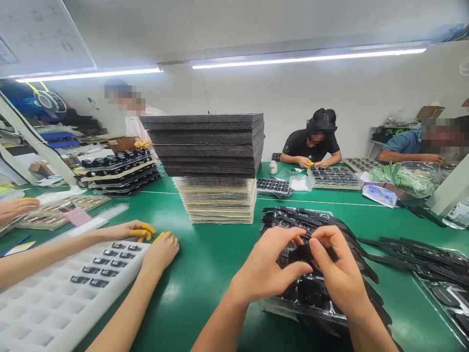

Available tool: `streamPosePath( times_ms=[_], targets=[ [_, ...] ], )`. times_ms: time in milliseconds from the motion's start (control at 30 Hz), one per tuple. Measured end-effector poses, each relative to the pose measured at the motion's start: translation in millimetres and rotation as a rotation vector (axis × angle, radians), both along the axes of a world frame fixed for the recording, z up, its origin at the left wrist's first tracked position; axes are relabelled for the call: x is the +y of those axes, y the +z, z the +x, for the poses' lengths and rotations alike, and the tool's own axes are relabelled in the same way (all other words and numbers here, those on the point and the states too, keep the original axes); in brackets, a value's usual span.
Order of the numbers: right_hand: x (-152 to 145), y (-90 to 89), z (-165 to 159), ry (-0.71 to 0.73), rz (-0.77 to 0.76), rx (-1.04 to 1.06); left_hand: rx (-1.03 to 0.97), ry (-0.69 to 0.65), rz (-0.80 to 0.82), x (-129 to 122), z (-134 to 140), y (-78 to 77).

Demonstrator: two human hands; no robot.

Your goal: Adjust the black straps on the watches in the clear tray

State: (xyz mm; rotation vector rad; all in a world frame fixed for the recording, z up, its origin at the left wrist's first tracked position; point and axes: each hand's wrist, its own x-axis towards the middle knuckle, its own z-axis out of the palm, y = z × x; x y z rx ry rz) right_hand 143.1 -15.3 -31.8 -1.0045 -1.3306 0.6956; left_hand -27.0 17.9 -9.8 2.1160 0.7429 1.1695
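In the head view, the left hand [269,264] and right hand [335,269] nearly meet, fingers curled; I cannot tell whether they grip anything. Below, one tray [276,308] of black straps [344,226], long axes sloping rightward, lies toward the bench's [205,278] near edge; ten black pieces [109,273] lie left.

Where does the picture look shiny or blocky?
Head view: the longer lamp glares white; head view: the green table gleams with pale reflections; head view: blocky squares cover part of the person in blue, while the left hand and right hand look fairly sharp.
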Motion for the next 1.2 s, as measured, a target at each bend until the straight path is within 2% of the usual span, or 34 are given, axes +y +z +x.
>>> streamPosePath(
  times_ms=[133,233,333,400,533,667,700,767,900,1100,1200],
  targets=[
    [-4,1.2,-5,0.021,-0.024,0.041,0.043,0.022,0.157,-5,7,-2.2],
    [0,-2.4,-4,-0.067,-0.027,0.145,0.039,0.052,0.177,-3,8,-3.2],
    [7,-7.9,0,-0.061,-0.076,0.275,0.048,0.068,0.17,0,8,-3.0],
    [10,-9.7,2,-0.017,-0.108,0.328,0.04,0.078,0.129,-1,9,-3.6],
    [8,-5.6,0,0.002,-0.106,0.252,-0.067,0.033,-0.046,-1,16,-10.7],
    [2,0.0,0,0.303,-0.131,0.39,-0.441,-0.027,-0.327,7,20,-20.4],
    [2,0.0,0,0.34,-0.134,0.406,-0.537,-0.067,-0.396,9,20,-21.9],
    [2,-1.7,-2,0.285,-0.142,0.396,-0.651,-0.153,-0.473,12,19,-23.7],
    [3,-6.9,-14,0.134,-0.167,0.51,-0.658,-0.216,-0.482,8,21,-24.3],
    [5,-6.6,-21,0.226,-0.123,0.673,-0.583,-0.286,-0.441,1,22,-21.5],
    [5,-7.8,-19,0.247,-0.135,0.702,-0.602,-0.241,-0.402,3,22,-22.2]
  ],
)
